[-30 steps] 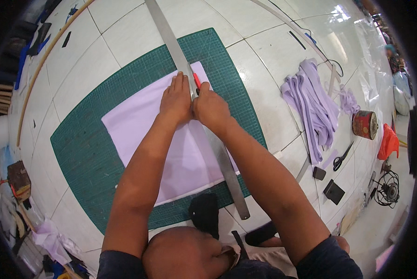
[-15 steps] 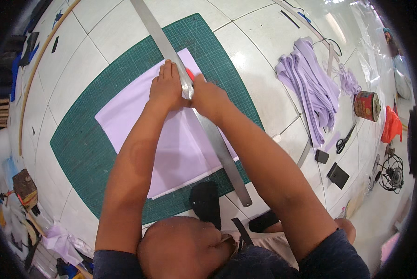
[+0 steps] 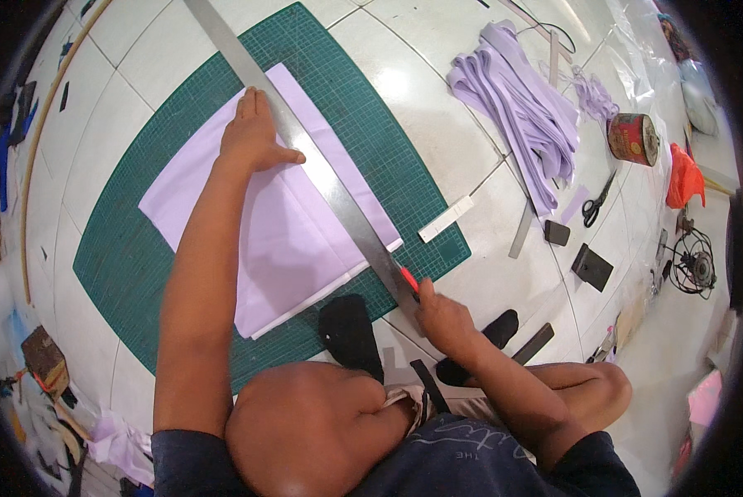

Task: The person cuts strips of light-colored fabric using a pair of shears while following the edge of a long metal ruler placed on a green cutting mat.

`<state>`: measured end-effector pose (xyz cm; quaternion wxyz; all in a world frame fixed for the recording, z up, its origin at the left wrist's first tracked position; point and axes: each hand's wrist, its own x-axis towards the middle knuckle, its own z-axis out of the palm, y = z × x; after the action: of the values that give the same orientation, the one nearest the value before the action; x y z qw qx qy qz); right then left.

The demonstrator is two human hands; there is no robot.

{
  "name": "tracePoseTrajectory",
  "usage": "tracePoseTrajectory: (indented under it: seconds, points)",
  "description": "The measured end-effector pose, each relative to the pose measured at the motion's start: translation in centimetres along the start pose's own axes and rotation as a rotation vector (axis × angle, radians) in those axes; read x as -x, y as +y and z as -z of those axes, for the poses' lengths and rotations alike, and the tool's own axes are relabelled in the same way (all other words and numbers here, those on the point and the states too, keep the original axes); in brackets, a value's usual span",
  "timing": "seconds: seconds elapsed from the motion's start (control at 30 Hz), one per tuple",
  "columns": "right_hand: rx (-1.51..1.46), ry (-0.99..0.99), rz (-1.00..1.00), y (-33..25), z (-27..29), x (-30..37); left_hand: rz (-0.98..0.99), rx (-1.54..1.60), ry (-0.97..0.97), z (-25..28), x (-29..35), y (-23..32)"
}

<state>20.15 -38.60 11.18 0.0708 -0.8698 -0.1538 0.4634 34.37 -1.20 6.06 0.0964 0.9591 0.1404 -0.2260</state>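
Note:
Folded lilac fabric [image 3: 284, 248] lies on a green cutting mat [image 3: 131, 257] on the tiled floor. A long metal ruler [image 3: 338, 203] crosses the fabric diagonally, from far left to near right. My left hand [image 3: 253, 137] presses down with fingers stretched, its thumb on the ruler and its palm on the fabric. Past the fabric's near right corner, my right hand [image 3: 447, 319] is closed round a red cutter [image 3: 409, 280] at the ruler's edge. The cutter's blade cannot be made out, and my right hand covers the ruler's near end.
A white strip [image 3: 446, 219] lies across the mat's right edge. Farther right are bundled lilac fabric strips [image 3: 520, 108], a rusty red can [image 3: 633, 139], black scissors [image 3: 596, 201] and two dark blocks [image 3: 591, 267]. My foot in a black sock [image 3: 348, 331] rests at the mat's near edge.
My right hand has moved with the red cutter down along the ruler toward me, away from my left hand. My left hand keeps pressing at the ruler. The view has shifted slightly.

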Motion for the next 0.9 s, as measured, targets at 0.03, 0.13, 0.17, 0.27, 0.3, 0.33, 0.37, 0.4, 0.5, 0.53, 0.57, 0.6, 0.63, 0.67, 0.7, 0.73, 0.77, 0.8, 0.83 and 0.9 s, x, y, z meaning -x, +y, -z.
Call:
tracePoseTrajectory:
  seconds: [0.03,0.13,0.17,0.27,0.3,0.33,0.37,0.4,0.5,0.53,0.57,0.6,0.63,0.67,0.7,0.73,0.77,0.8,0.83,0.9]
  points:
    - [0.028,-0.006,-0.003,1.1,-0.4,1.4,0.004,-0.01,-0.004,0.2,-0.1,0.2]
    - [0.047,0.031,-0.047,1.9,0.3,3.1,-0.005,0.012,-0.001,-0.2,-0.5,-0.1]
    - [0.014,0.07,-0.078,1.0,1.9,3.5,0.007,0.003,0.009,-0.4,-0.4,-0.9]
    - [-0.166,0.258,-0.079,1.5,4.5,2.6,0.057,0.155,0.106,1.1,-1.1,-0.4]
    - [-0.237,0.327,-0.063,1.8,5.2,2.2,0.105,0.238,0.073,1.8,-1.4,-0.1]
    - [-0.337,0.355,-0.068,2.1,5.4,1.3,0.113,0.185,0.317,1.0,-2.2,0.0]
    - [-0.394,0.378,-0.054,2.3,5.4,0.5,0.115,0.163,0.374,1.0,-3.2,0.1]
    - [-0.452,0.394,-0.041,2.5,5.1,-0.4,0.119,0.14,0.425,1.1,-4.2,0.3]
    - [-0.603,0.431,0.034,2.5,3.9,-2.7,0.099,0.021,0.433,1.5,-6.3,1.0]
    - [-0.649,0.442,0.065,2.1,3.7,-3.3,0.086,-0.027,0.412,1.7,-6.6,1.3]
    - [-0.664,0.432,0.067,1.4,3.7,-3.9,0.071,-0.021,0.377,1.9,-7.1,1.1]
    - [-0.68,0.42,0.075,0.4,3.7,-4.5,0.059,-0.02,0.343,2.2,-7.3,0.4]
    - [-0.695,0.407,0.084,-0.5,3.7,-5.1,0.05,-0.019,0.309,2.5,-7.6,-0.3]
    - [-0.702,0.404,0.09,-1.0,3.8,-5.9,0.06,0.062,0.282,2.5,-7.6,-0.8]
    - [-0.707,0.405,0.091,-1.3,4.1,-6.6,0.065,0.147,0.254,2.4,-7.6,-1.0]
    - [-0.711,0.405,0.094,-1.6,4.4,-7.4,0.072,0.232,0.226,2.3,-7.7,-1.0]
    - [-0.719,0.398,0.095,-2.0,4.5,-8.3,0.065,0.242,0.24,2.3,-7.5,-0.7]
    - [-0.702,0.37,0.102,-2.4,5.1,-8.8,0.063,0.253,0.253,2.4,-7.1,-0.3]
    - [-0.683,0.342,0.109,-2.8,5.9,-9.3,0.061,0.264,0.267,2.5,-6.7,0.0]
    - [-0.635,0.325,0.156,-4.6,7.0,-10.5,0.01,0.335,0.353,2.5,-6.8,-1.3]
